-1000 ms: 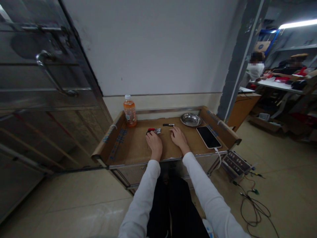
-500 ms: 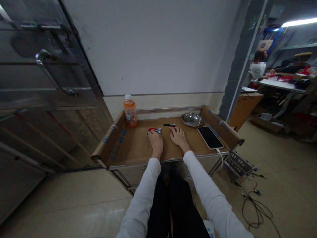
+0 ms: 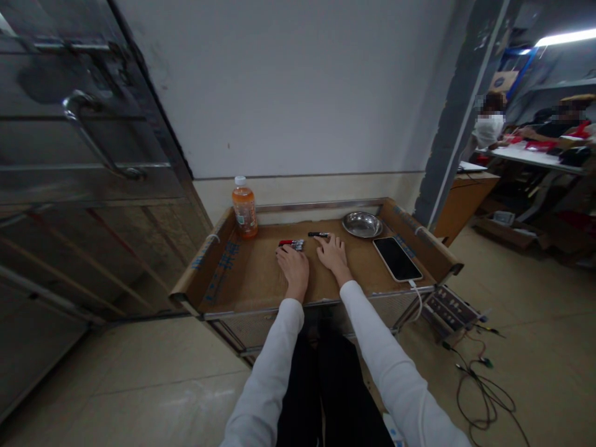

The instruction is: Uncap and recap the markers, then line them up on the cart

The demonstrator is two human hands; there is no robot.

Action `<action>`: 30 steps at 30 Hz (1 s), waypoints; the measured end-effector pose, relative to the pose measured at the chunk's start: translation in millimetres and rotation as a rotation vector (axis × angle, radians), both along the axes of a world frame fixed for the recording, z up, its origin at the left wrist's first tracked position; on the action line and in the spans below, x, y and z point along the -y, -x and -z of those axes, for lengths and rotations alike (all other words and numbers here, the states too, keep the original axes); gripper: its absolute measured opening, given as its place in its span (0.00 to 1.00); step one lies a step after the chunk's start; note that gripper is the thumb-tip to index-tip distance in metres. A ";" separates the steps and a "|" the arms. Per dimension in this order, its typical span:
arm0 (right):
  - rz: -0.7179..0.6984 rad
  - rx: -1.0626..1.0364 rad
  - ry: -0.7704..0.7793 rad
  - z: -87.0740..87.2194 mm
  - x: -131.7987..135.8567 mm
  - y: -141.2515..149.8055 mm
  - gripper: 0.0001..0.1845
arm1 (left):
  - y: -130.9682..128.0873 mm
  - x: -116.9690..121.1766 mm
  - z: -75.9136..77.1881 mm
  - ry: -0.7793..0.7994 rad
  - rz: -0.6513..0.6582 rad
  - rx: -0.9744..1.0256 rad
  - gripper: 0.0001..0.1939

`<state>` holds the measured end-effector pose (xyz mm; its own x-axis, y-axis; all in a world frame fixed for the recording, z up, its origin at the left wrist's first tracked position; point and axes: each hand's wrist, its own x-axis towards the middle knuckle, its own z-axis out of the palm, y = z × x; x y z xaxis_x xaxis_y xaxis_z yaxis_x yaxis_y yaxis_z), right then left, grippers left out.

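A small bunch of slim red and silver pieces (image 3: 292, 243), like pens or lighters, lies on the cardboard tray top (image 3: 251, 279). My left hand (image 3: 294, 268) rests palm down at their near side, its fingers reaching over the edge of the bunch. To the right lies a short black pen-like stick (image 3: 317, 234) with a silvery end. Against its right part are the fingertips of my right hand (image 3: 333, 253), with fingers apart and the palm low over the cardboard. Whether the fingertips press on the stick is too small to tell.
An orange drink bottle (image 3: 244, 208) stands at the back left. At the right are a shiny metal dish (image 3: 362, 225) and a phone (image 3: 397, 259) with a white cable. Raised cardboard sides (image 3: 419, 239) bound the tray. Other people sit at a far table (image 3: 526, 155).
My right hand has shifted slightly left and forward, its fingertips now over the black stick's right end. My left hand stays by the red and silver pieces. The view has moved a little.
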<state>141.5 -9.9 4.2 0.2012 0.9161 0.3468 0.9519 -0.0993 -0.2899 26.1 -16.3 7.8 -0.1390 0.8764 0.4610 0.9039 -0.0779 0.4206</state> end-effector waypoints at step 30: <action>0.127 -0.060 -0.083 5.6 -2.8 -11.4 0.15 | -35.1 -42.0 9.4 0.014 0.556 -0.096 0.13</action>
